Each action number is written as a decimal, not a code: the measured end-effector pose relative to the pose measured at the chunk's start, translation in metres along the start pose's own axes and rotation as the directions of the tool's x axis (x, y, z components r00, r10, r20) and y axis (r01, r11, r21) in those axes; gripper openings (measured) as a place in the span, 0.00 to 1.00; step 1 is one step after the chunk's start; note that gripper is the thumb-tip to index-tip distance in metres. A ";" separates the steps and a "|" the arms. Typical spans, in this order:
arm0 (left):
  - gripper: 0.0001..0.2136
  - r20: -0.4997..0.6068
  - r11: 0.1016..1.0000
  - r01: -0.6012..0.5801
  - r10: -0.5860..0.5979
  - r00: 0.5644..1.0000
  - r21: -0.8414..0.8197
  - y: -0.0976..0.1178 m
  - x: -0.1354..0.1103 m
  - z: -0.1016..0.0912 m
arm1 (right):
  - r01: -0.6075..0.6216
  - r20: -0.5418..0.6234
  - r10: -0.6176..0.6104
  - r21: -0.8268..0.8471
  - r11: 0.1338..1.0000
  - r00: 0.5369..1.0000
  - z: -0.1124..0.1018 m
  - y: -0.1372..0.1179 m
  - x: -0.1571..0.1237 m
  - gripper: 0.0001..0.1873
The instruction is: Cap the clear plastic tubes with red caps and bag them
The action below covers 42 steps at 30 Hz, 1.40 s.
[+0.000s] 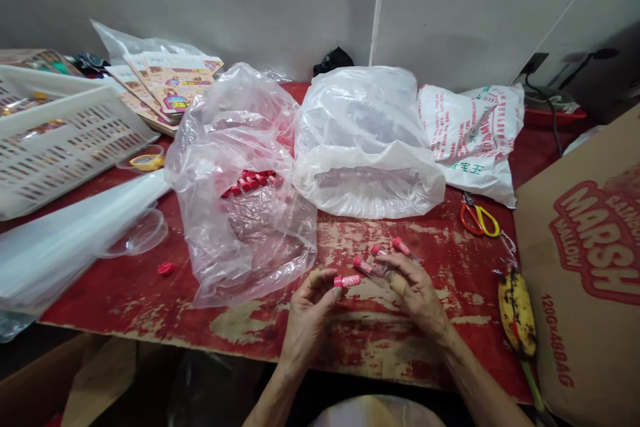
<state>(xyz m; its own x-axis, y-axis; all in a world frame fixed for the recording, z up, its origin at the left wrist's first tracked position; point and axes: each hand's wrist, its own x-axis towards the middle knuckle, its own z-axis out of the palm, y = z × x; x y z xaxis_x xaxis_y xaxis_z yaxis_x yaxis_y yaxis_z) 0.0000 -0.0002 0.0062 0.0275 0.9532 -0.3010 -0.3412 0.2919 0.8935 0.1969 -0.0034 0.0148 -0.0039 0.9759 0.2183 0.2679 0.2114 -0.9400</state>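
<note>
Between the thumb and fingers of my left hand (311, 303) is a small clear tube with a red cap (347, 281), pink-white bits inside. My right hand (417, 293) is beside it, its fingers pinched on what looks like a piece of clear plastic (384, 275). Close to those fingertips lies another red-capped tube (363, 265); whether they touch it I cannot tell. Two more tubes lie just beyond, one (401, 246) in plain sight and one (378, 250) partly hidden by my right hand. An open clear bag (210, 240) on the left contains several red-capped tubes (253, 180).
A white plastic bag (370, 180) and a printed sack (465, 133) stand at the back. Scissors (479, 219), a spotted banana (517, 313) and a cardboard box (590, 347) are on the right. At left are a white basket (75, 143), clear lids (143, 233) and a red cap (166, 269).
</note>
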 end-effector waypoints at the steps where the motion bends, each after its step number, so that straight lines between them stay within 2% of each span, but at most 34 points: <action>1: 0.15 -0.002 1.000 0.011 -0.011 1.000 -0.015 -0.002 -0.001 0.001 | -0.047 -0.078 0.057 0.127 0.991 0.995 0.001 0.002 -0.001 0.13; 4: 0.15 -0.001 0.995 0.059 -0.059 0.998 -0.079 -0.007 -0.002 0.005 | -0.070 -0.259 0.192 0.417 0.906 0.947 0.009 0.012 -0.006 0.13; 8: 0.16 -0.019 0.988 0.061 -0.064 0.998 -0.140 -0.014 -0.004 0.013 | -0.024 -0.356 0.201 0.444 0.896 0.913 0.020 0.021 -0.017 0.14; 10: 0.14 -0.025 0.988 0.050 -0.054 0.998 -0.144 -0.016 -0.005 0.017 | -0.039 -0.332 0.188 0.407 0.913 0.924 0.023 0.021 -0.023 0.14; 13: 0.12 -0.024 0.993 0.037 -0.040 0.999 -0.111 -0.019 -0.007 0.020 | -0.104 -0.236 0.195 0.348 0.932 0.952 0.028 0.018 -0.028 0.13; 18: 0.11 -0.073 0.999 -0.031 0.034 0.997 0.040 -0.025 -0.009 0.018 | -0.120 -0.195 0.196 0.345 0.931 0.961 0.036 0.014 -0.032 0.12; 21: 0.13 -0.075 0.993 -0.041 0.050 0.996 0.115 -0.030 -0.013 0.016 | -0.140 -0.183 0.195 0.276 0.951 0.963 0.039 0.016 -0.037 0.12; 24: 0.13 -0.076 0.990 -0.019 0.030 0.997 0.138 -0.033 -0.018 0.015 | -0.156 -0.159 0.174 0.121 0.980 0.972 0.037 0.020 -0.044 0.12; 26: 0.12 -0.031 0.990 -0.020 0.024 0.999 0.136 -0.034 -0.019 0.014 | -0.122 -0.167 0.114 -0.039 0.992 0.979 0.033 0.024 -0.047 0.12; 28: 0.10 0.063 0.983 -0.048 0.037 0.997 0.179 -0.032 -0.018 0.013 | -0.048 -0.153 0.016 -0.210 0.976 0.988 0.028 0.029 -0.048 0.11; 31: 0.11 0.154 0.932 -0.130 0.082 0.985 0.339 -0.026 -0.013 0.011 | 0.118 -0.048 -0.147 -0.381 0.917 0.988 0.022 0.039 -0.048 0.10; 35: 0.13 0.195 0.834 -0.226 0.145 0.970 0.503 -0.021 -0.009 0.013 | 0.285 0.028 -0.315 -0.509 0.812 0.949 0.024 0.052 -0.051 0.09; 39: 0.12 0.309 0.736 -0.333 0.175 0.935 0.589 -0.008 -0.001 0.011 | 0.389 0.096 -0.445 -0.670 0.633 0.890 0.028 0.061 -0.052 0.11; 41: 0.11 0.249 0.663 -0.396 0.310 0.918 0.635 0.009 0.013 0.001 | 0.398 0.135 -0.465 -0.749 0.530 0.875 0.027 0.066 -0.050 0.11; 42: 0.11 0.156 0.615 -0.399 0.411 0.898 0.680 0.020 0.024 -0.007 | 0.393 0.144 -0.474 -0.782 0.484 0.869 0.026 0.068 -0.049 0.11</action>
<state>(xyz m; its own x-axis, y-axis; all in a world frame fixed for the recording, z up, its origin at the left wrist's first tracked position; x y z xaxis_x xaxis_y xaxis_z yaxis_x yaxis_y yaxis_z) -0.0128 0.0280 0.0142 0.0311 0.9884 0.1485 0.4184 -0.1478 0.8962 0.1898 -0.0355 -0.0670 -0.2688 0.7555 0.5974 0.8815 0.4430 -0.1637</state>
